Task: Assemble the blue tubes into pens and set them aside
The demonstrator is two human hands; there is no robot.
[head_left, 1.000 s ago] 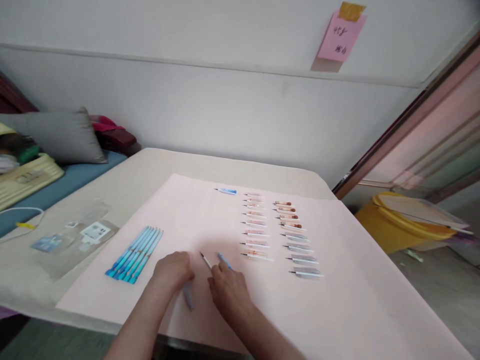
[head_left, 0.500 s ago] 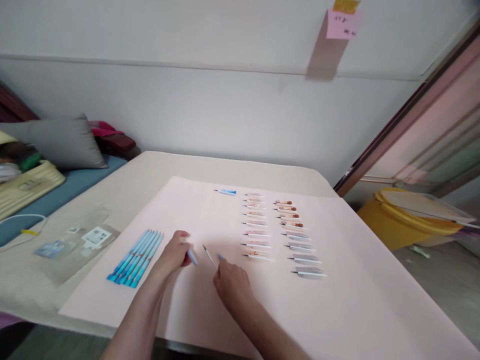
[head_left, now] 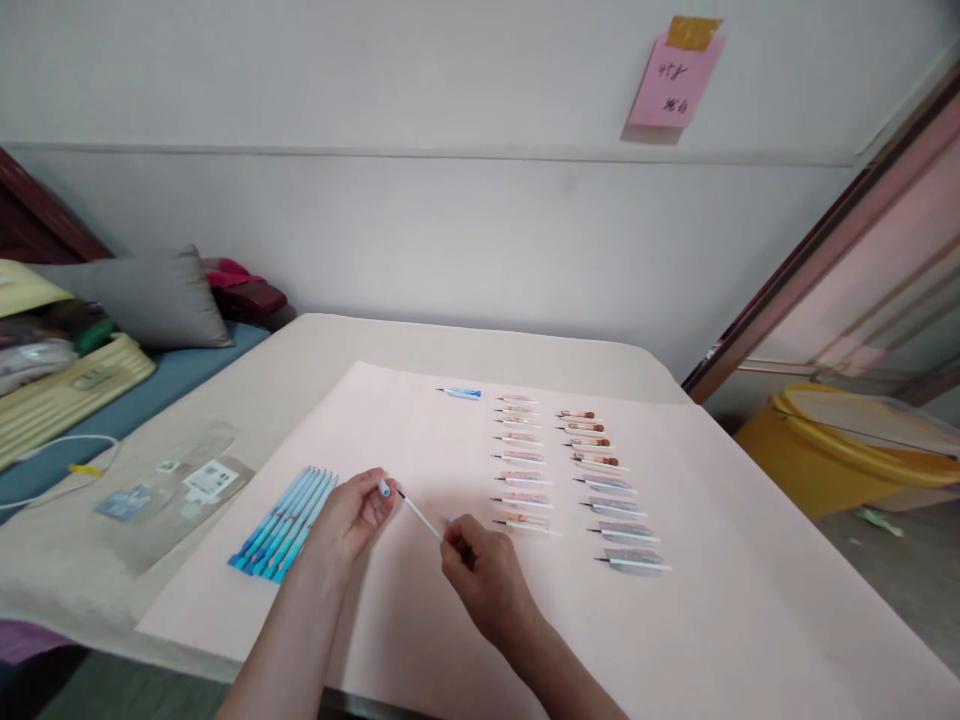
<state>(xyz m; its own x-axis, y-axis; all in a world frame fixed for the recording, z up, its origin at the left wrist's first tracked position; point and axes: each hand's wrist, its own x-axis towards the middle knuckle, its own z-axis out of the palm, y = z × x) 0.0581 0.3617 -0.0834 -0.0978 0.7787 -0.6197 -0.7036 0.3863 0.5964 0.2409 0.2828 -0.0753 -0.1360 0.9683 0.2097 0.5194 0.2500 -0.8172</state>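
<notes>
My left hand (head_left: pixel 358 515) is closed round a light blue pen barrel (head_left: pixel 384 488), whose open end points right. My right hand (head_left: pixel 484 577) pinches a thin white refill (head_left: pixel 418 515) with a dark tip, and the tip sits just at the barrel's mouth. Both hands hover above a large pale pink sheet (head_left: pixel 705 600) on the table. To the left of my left hand lies a tight row of several blue pens (head_left: pixel 285 510).
Two columns of small pen parts (head_left: pixel 570 475) lie on the sheet right of my hands, with one blue piece (head_left: pixel 461 393) beyond them. Clear plastic packaging (head_left: pixel 176 485) rests at the table's left. A yellow bucket (head_left: pixel 825 450) stands to the right on the floor.
My left hand has lifted the blue barrel off the sheet and turned its end rightward. My right hand has brought the refill's tip up to it.
</notes>
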